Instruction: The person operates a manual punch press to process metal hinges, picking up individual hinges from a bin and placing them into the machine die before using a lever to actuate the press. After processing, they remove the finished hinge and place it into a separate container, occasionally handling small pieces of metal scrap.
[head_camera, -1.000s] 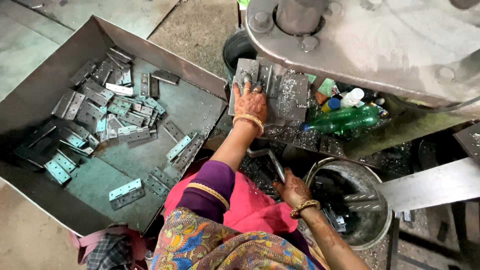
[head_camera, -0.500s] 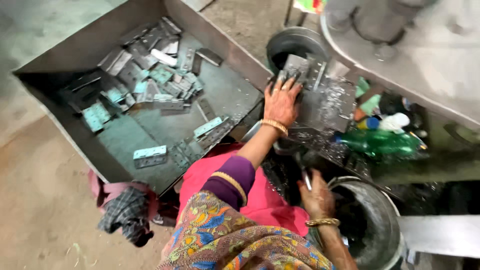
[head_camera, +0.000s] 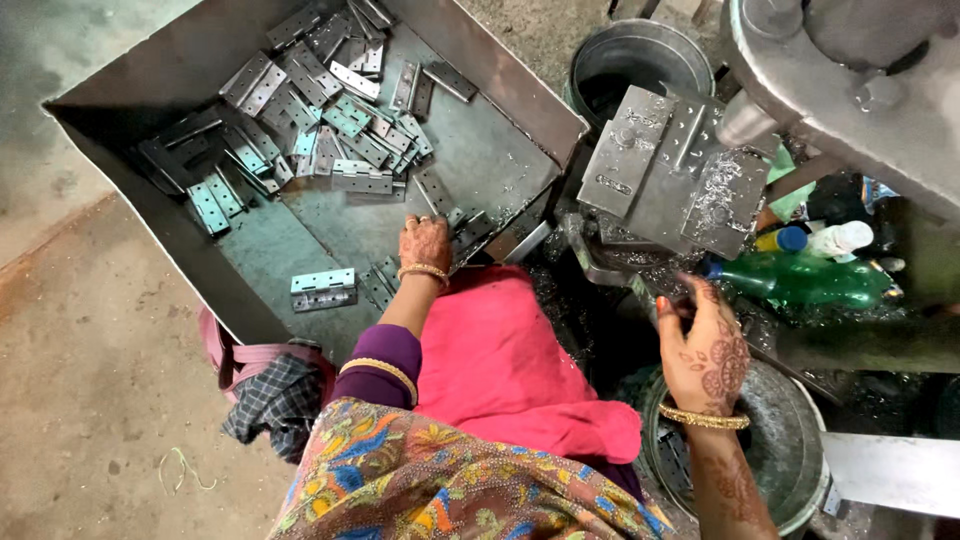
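Left hand palm-down in the large grey sheet-metal tray, fingers curled onto small flat steel hinges at the tray's near right edge; hinge long axes run diagonally, far-left to near-right. Main hinge pile lies farther left. Right hand well apart, closed round a dark rod-like tool below the grey metal press block. Concrete floor, cramped workspace.

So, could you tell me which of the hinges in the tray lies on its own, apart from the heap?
The pale hinge at the tray's near edge, left of the left hand, with bare tray floor separating it from the heap.
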